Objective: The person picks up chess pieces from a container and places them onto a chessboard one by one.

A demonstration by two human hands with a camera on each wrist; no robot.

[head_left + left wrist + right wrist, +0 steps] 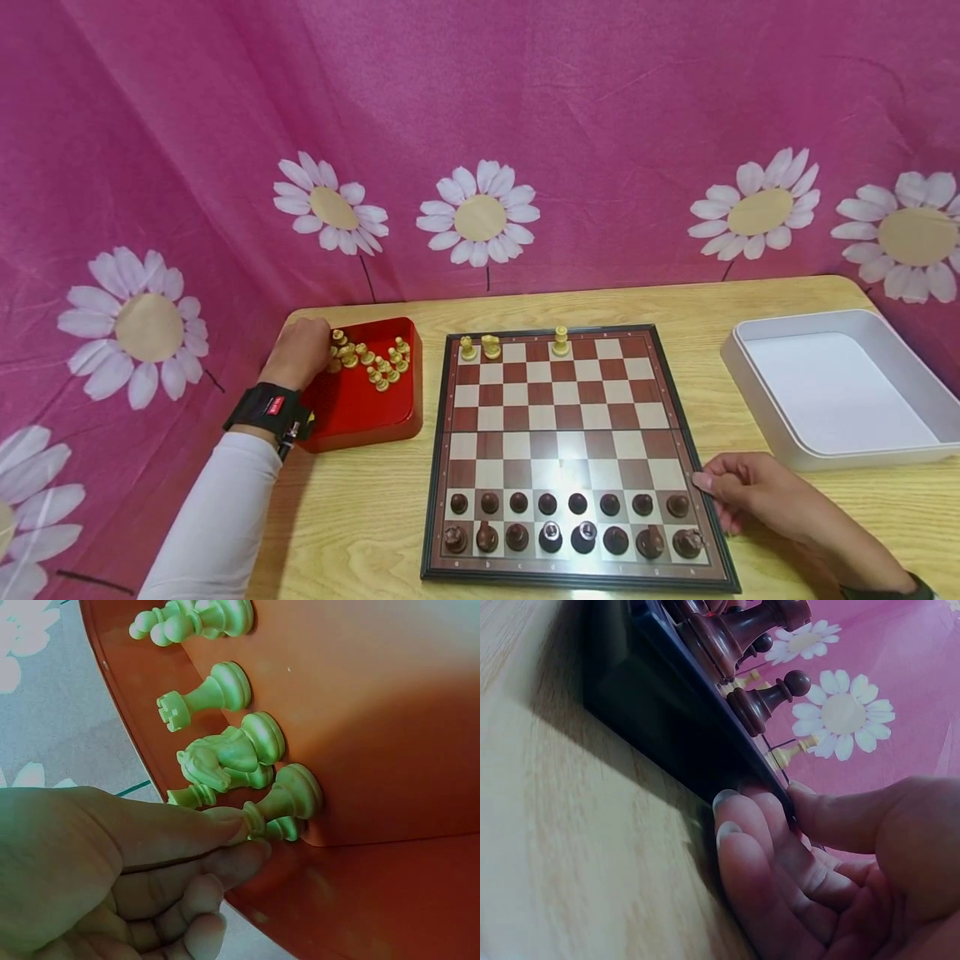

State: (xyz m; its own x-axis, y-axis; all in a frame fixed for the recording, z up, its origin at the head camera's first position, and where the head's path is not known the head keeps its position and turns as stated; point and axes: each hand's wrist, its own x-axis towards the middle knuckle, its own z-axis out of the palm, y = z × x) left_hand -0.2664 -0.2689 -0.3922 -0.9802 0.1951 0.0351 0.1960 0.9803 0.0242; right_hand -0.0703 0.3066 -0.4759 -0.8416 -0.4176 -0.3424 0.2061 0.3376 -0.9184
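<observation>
1. You seem to be at the picking step: your left hand (296,352) pinches one piece (292,793) between thumb and forefinger, inside the red tray (345,410) near its far left corner. Your fingers hide its top, so its kind can't be told, nor whether its base is off the floor.
2. Other light pieces (366,357) crowd around it. In the left wrist view a knight (251,742) stands right beside it, so the next move probably calls for a straight lift before any swing sideways.
3. Your right hand (765,492) grips the right edge of the board (581,582), thumb on the rim and fingers curled against the side.
4. On the board's far row stand three light pieces, the tall one (561,342) set two squares away from the pair at the left. Dark pieces (583,537) fill the two near rows.
5. Mind two edges on the way over: the tray's wall, then the board's raised rim. A strip of table (433,375) between them gives you room to cross.
6. Your right hand has less space, tucked between the board and the white tray (840,392).
</observation>
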